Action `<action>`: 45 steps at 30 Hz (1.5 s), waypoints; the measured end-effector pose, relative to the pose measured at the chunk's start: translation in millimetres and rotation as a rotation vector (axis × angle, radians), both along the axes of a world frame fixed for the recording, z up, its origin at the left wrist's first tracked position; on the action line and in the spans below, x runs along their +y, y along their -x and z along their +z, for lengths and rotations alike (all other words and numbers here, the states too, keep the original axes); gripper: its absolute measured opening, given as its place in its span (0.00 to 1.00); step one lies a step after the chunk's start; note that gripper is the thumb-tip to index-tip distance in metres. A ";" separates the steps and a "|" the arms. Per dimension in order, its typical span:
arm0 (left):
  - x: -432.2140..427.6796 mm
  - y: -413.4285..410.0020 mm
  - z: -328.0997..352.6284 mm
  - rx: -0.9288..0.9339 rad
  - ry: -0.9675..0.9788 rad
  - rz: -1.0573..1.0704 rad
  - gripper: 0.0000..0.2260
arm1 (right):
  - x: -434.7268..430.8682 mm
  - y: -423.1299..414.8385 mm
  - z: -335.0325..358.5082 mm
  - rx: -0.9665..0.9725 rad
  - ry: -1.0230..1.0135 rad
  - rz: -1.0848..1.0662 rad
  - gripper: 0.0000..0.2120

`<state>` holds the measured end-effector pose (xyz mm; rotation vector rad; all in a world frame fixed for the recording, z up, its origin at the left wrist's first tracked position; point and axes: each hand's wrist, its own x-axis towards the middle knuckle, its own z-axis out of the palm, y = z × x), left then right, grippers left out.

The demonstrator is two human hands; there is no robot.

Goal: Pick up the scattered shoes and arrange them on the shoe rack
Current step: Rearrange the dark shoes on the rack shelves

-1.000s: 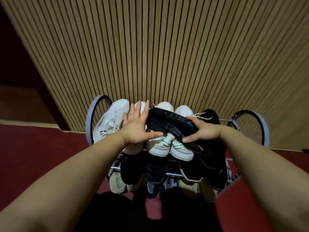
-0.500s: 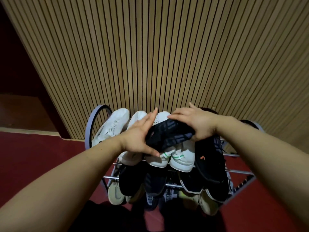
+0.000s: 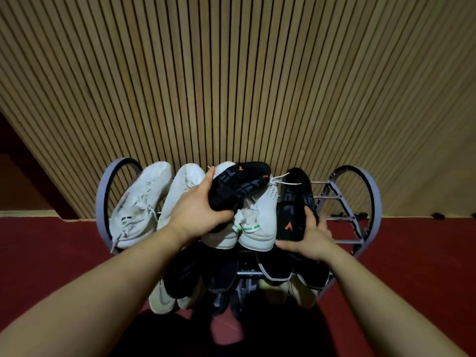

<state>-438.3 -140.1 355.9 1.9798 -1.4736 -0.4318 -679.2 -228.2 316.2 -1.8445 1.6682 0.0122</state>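
Head view: left hand [image 3: 195, 215] grips the upturned black shoe [image 3: 239, 186] above the white pair [image 3: 262, 222]; right hand [image 3: 310, 240] clasps the second black shoe [image 3: 296, 202] toward the shoe rack [image 3: 100, 210]'s right end. Flip the first upright and seat it alongside.

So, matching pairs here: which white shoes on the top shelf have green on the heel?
The right-hand white pair, beside the black shoe that the right hand holds. The two white shoes further left show no green.
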 end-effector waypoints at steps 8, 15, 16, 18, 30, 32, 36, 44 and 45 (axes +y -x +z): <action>-16.6 36.6 -8.2 -0.083 -0.170 0.118 0.44 | -11.2 34.1 20.6 0.180 -0.036 0.122 0.51; -10.1 37.5 -11.3 -0.149 -0.231 0.111 0.44 | -29.4 29.0 6.0 0.033 -0.039 -0.069 0.52; -9.8 36.6 -11.4 -0.147 -0.232 0.110 0.45 | -30.5 19.5 3.7 0.055 0.000 -0.087 0.52; -9.6 35.5 -10.7 -0.137 -0.239 0.103 0.46 | -31.4 2.7 -0.7 0.186 0.107 -0.095 0.53; -11.7 22.7 -15.0 -0.070 -0.235 0.063 0.49 | -59.3 44.6 43.2 -0.151 0.210 0.017 0.59; -10.8 20.3 -12.9 -0.030 -0.220 0.047 0.50 | -57.4 50.0 60.3 -0.165 0.218 0.208 0.59; -5.1 15.9 -7.7 0.082 -0.169 -0.013 0.45 | -47.7 34.4 93.4 0.005 0.199 0.616 0.54; -2.0 9.8 -16.1 0.175 -0.150 -0.006 0.31 | -61.9 -10.7 91.4 0.508 0.487 1.094 0.46; -3.1 9.5 -16.8 0.171 -0.154 -0.010 0.32 | -62.4 -11.6 85.9 0.554 0.491 1.099 0.46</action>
